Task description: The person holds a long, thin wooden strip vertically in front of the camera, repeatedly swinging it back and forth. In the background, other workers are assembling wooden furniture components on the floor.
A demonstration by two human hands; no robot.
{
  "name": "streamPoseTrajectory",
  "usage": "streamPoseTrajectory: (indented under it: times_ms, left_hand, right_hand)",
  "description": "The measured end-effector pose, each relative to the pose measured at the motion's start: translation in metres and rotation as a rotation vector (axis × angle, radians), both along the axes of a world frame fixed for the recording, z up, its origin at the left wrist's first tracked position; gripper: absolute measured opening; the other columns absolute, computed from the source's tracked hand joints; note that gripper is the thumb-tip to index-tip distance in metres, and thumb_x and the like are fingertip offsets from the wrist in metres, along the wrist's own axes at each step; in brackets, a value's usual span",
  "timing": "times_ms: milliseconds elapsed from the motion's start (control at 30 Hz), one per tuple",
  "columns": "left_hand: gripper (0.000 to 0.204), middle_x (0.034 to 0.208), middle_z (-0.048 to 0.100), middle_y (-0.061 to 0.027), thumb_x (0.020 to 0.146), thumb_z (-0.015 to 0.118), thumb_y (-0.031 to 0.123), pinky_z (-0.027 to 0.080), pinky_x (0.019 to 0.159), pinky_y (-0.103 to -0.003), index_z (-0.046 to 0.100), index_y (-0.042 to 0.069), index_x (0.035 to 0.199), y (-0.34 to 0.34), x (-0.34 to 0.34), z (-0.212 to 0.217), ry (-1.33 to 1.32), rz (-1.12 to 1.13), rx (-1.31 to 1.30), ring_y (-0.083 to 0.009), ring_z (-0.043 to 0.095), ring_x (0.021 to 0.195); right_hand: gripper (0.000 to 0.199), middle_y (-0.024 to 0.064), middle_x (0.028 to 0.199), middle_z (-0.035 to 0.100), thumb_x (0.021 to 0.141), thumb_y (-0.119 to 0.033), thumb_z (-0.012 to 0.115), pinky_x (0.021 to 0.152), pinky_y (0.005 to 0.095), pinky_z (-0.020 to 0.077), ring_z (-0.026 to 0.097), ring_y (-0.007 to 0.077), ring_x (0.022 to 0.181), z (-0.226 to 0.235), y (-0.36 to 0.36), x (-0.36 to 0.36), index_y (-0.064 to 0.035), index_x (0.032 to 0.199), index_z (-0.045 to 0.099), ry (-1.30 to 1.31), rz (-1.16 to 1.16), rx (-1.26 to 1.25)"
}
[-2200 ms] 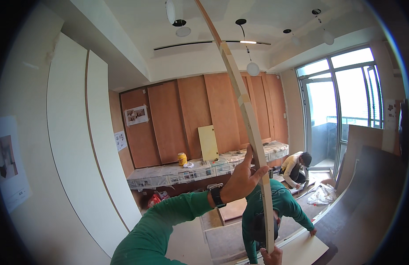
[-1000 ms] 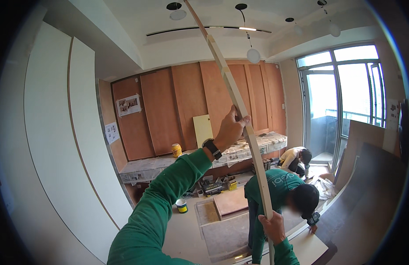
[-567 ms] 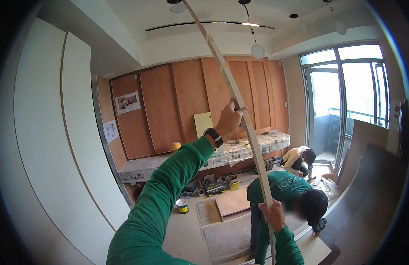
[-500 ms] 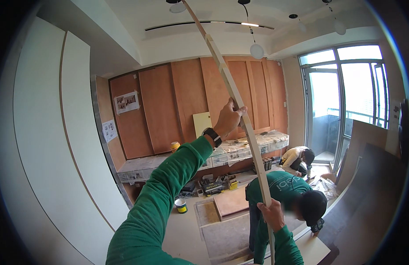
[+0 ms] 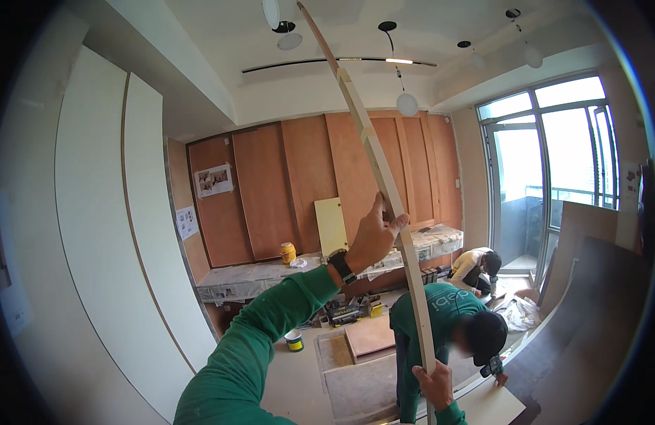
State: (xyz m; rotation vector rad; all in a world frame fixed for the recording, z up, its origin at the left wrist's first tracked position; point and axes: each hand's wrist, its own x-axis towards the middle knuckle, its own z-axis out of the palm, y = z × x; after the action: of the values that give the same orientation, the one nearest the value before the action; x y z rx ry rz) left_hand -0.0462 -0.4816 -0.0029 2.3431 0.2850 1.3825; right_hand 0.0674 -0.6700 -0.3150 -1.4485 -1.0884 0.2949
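Ctr-right, a bent-over person in green (image 5: 441,319) stands just behind the long wood strip (image 5: 384,177) w/ another crouching by the window, yellow can (image 5: 288,252) on the covered counter, small bucket (image 5: 294,341) on floor, while left hand (image 5: 373,237) grips the strip mid-frame, arm raised, and right hand (image 5: 435,384) clasps it at bottom.

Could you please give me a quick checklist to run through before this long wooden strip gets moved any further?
1. Left hand gripping the wooden strip high up: ok.
2. Right hand gripping it low down: ok.
3. Top end free of the ceiling lamps: cannot tell; it passes close to them.
4. Space below: not ok; a bending co-worker stands right beside the strip.
5. Crouching person by the window: ok, apart.
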Motion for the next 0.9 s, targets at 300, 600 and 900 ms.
streamPoseTrajectory:
  times_ms: [300,600,900]
  left_hand:
    - [0.098,0.109,0.068,-0.0245,0.097,0.069,0.035,0.056,0.081,-0.036,0.005,-0.012,0.155,-0.101,-0.01,-0.027,0.023,-0.091,0.039,-0.0289,0.069,0.097]
    - [0.108,0.117,0.062,-0.0257,0.097,0.069,0.039,0.061,0.081,-0.036,-0.01,0.002,0.16,-0.131,-0.013,-0.039,0.085,-0.21,-0.039,-0.0291,0.069,0.101]
    - [0.096,0.114,0.065,-0.0264,0.097,0.069,0.033,0.057,0.085,-0.039,0.006,-0.006,0.157,-0.105,-0.005,-0.031,-0.002,-0.184,0.017,-0.0326,0.067,0.104]
  right_hand:
    - [0.03,0.0149,0.078,0.068,0.094,-0.029,0.071,0.065,0.0392,0.0508,0.063,0.0233,0.071,-0.045,-0.085,-0.01,-0.0005,0.105,0.069,-0.066,-0.008,0.173]
    - [0.034,0.0165,0.083,0.069,0.095,-0.031,0.07,0.069,0.0394,0.0511,0.064,0.0244,0.076,-0.044,-0.13,-0.015,0.001,0.107,0.069,0.025,0.011,0.071]
    - [0.028,0.0157,0.075,0.065,0.094,-0.024,0.068,0.063,0.0409,0.0502,0.062,0.025,0.067,-0.047,-0.102,-0.004,0.0016,0.104,0.068,-0.088,-0.008,0.12]
